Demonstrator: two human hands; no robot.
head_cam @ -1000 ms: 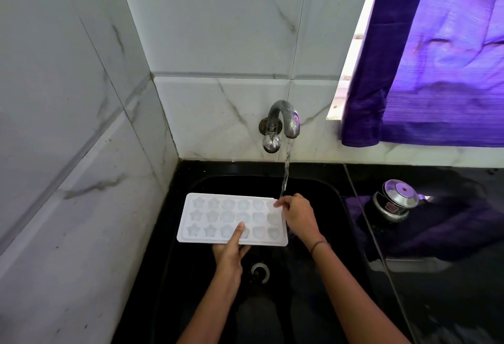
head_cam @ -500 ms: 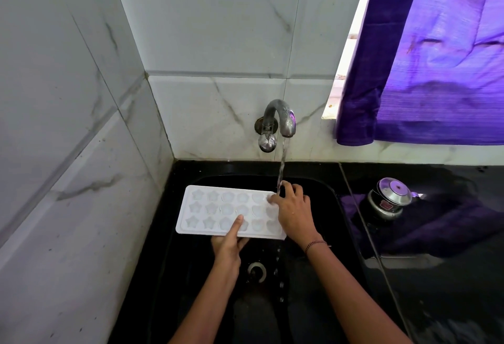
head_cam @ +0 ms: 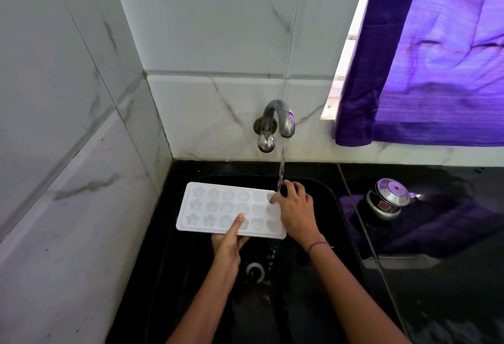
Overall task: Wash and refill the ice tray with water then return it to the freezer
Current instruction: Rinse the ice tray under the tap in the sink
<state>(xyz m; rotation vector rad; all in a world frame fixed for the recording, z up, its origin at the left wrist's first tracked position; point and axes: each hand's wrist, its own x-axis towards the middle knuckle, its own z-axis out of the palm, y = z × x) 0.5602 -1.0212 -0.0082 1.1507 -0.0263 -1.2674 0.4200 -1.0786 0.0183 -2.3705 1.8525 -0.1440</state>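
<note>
1. The grey-veined tile wall (head_cam: 68, 152) is running down the left side and meeting the back wall in a corner.
2. The black sink (head_cam: 174, 275) is sitting below that corner; its drain (head_cam: 255, 271) is showing in the basin floor, under the forearms.
3. The white ice tray (head_cam: 210, 207) is being held roughly level over the sink basin, long side left to right. It has three rows of star and rounded cells.
4. The left hand (head_cam: 227, 242) is gripping the tray's near long edge: thumb lying flat on top across a near-row cell, fingers going underneath.
5. The tap (head_cam: 276, 122) is sticking out of the back wall above the tray's right end, and it is running.
6. The water stream (head_cam: 281, 169) is falling onto the tray's far right corner, right at the fingers there.
7. The right hand (head_cam: 296, 212) is covering the tray's right end, fingers bent, one fingertip touching a far-right cell. I cannot tell whether it is clamping the tray or only pressing on it.
8. A thin bracelet (head_cam: 317, 245) is sitting on the right wrist.
9. A metal lidded pot (head_cam: 387, 202) is standing on the black counter (head_cam: 436, 289), well apart from the tray.
10. A purple curtain (head_cam: 436, 71) is hanging over the window at upper right.
</note>
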